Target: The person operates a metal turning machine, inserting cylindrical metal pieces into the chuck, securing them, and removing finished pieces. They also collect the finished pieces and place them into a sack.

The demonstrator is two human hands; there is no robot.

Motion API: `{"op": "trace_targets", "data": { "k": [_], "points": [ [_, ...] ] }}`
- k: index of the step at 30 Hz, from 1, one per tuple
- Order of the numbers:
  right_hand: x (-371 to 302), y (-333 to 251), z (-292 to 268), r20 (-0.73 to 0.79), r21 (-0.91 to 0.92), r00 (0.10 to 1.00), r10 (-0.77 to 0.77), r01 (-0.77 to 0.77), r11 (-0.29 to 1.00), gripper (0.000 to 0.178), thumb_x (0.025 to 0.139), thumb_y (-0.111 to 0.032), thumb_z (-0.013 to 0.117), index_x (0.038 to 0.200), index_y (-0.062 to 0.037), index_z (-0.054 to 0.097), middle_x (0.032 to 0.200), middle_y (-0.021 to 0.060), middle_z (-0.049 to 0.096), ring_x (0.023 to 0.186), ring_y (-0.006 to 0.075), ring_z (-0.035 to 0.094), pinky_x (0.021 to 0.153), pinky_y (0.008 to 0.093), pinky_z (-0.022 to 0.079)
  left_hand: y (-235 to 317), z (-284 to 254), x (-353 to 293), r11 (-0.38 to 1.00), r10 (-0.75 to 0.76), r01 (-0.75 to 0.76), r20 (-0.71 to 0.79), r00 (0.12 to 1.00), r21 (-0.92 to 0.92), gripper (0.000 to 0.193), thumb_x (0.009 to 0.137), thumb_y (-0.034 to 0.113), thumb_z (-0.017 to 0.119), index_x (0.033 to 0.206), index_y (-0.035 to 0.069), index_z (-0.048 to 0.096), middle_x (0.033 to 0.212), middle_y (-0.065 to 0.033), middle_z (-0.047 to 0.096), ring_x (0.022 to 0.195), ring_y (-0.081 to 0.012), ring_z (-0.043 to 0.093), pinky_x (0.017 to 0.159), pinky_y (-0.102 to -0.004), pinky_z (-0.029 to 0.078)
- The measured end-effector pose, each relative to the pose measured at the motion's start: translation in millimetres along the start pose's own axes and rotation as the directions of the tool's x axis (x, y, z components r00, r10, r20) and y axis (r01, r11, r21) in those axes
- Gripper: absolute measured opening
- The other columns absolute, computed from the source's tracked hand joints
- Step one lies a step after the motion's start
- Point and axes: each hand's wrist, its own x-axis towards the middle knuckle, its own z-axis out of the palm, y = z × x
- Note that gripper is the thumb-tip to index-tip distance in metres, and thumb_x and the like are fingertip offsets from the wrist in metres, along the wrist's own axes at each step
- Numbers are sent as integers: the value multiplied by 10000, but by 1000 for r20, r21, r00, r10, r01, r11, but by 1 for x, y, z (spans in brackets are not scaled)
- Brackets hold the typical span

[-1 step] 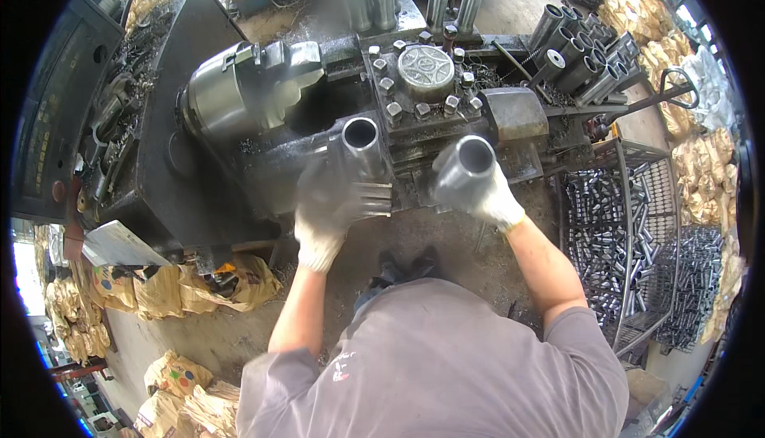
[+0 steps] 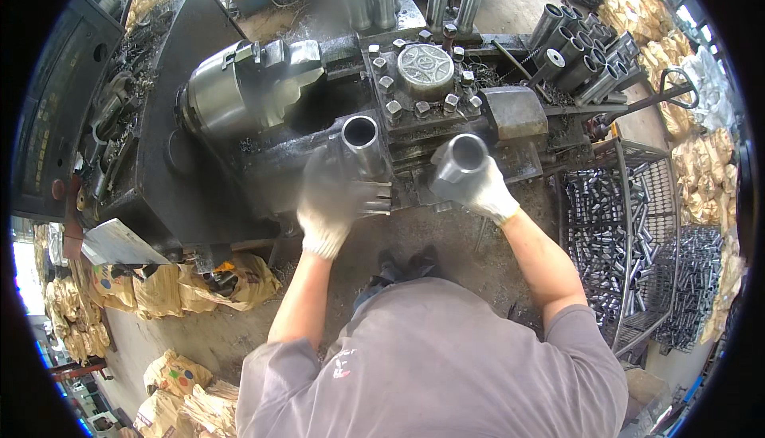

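My right hand (image 2: 488, 193), in a white knit glove, is closed round a shiny metal tube (image 2: 460, 174). The tube's open end faces up, in front of the lathe's tool post (image 2: 424, 74). A second metal tube (image 2: 362, 151) stands upright on the machine just left of the tool post. Close beside this standing tube is my gloved left hand (image 2: 325, 219). A dark blur covers its fingers, so their grip is hidden. Right of the left hand, slotted metal bars (image 2: 374, 197) stick out at the machine's front edge.
A lathe chuck (image 2: 227, 95) sits at left. More tubes stand behind the tool post, and a cluster of tubes (image 2: 578, 52) is at the far right. A wire bin (image 2: 617, 263) of small metal parts stands at right. Paper sacks (image 2: 227, 283) lie below left.
My right hand has shifted slightly left with the tube. My left hand has moved a little forward, toward the standing tube, which has stayed in place.
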Motion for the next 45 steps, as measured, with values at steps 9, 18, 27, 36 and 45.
{"op": "trace_targets", "data": {
  "k": [9,18,27,36,45],
  "points": [
    [-47,33,1,286,-541,958,-30,187,820,409,857,-311,772,1221,-135,714,1065,137,781,927,364,766,822,472,621,-47,12,57,945,-164,151,-21,986,-289,602,896,237,881,1404,52,617,1244,-89,720,1042,-165,688,920,-346,581],
    [23,21,127,457,-601,826,-331,561,569,256,887,-218,703,1063,-34,675,968,203,692,847,375,743,663,496,613,-119,-15,3,-450,-278,341,493,825,-825,836,933,801,589,1261,38,688,1222,-169,733,1081,-398,721,951,-588,603],
    [46,-72,106,450,6,890,73,-84,996,561,881,-430,827,1149,55,739,916,161,762,833,233,721,771,374,572,-115,0,-31,286,-431,389,244,868,-876,719,984,683,634,1352,66,645,1296,-133,706,1209,-340,667,1067,-520,535],
    [4,-152,66,348,91,937,-35,4,996,784,720,-356,942,1338,-3,614,1157,223,748,1101,373,739,963,455,575,-53,2,26,8,-119,599,594,796,-801,685,1072,585,512,1522,70,522,1507,-169,585,1356,-312,584,1193,-507,437],
    [242,-198,-30,487,-806,702,-520,591,42,748,773,-198,872,1445,-125,552,1178,177,706,1000,364,743,827,477,617,-87,19,62,472,-594,597,266,759,-649,361,1045,204,667,1352,15,649,1271,-77,675,1154,-172,624,1020,-319,499]
  ]
}}
